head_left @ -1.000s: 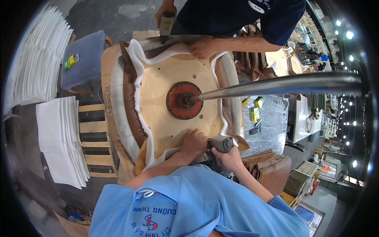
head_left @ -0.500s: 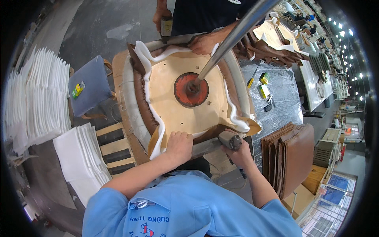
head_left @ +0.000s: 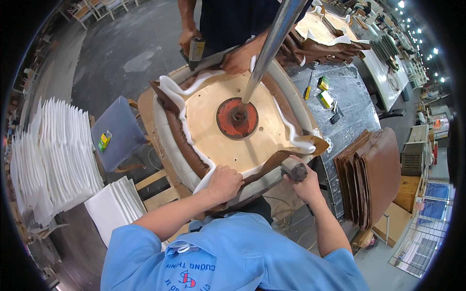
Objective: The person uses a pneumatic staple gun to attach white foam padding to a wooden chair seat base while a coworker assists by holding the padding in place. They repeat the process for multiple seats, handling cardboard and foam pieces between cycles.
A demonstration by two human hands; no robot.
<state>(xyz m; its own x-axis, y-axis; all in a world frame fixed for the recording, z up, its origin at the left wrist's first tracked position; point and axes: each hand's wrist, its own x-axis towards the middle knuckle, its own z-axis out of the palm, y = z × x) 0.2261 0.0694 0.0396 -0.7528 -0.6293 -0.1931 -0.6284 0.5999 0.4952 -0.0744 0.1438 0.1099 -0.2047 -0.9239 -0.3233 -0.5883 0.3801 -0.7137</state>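
Note:
A seat pad lies upside down in front of me, its pale plywood base (head_left: 208,116) edged with white padding (head_left: 183,104) and a brown leather-like cover (head_left: 187,145). My left hand (head_left: 224,184) is closed on the cover and padding along the near edge. In my right hand (head_left: 307,186) is a grey staple gun (head_left: 294,169), held beside the near right corner. A red disc (head_left: 224,119) on a metal rod (head_left: 267,58) presses on the middle of the base. Across from me, a co-worker's hand (head_left: 240,60) rests on the far edge; their other hand holds another staple gun (head_left: 196,51).
White padding sheets (head_left: 58,155) are stacked at left, near a blue-grey seat (head_left: 119,131) bearing a small box. To the right, a plastic-covered table (head_left: 340,82) carries a yellow cutter (head_left: 307,89) and small boxes. Brown sheets (head_left: 374,174) stand stacked nearby.
My right hand has shifted the staple gun rightward along the near edge. The co-worker's staple gun has come closer to the far left rim. My left hand stays on the near edge.

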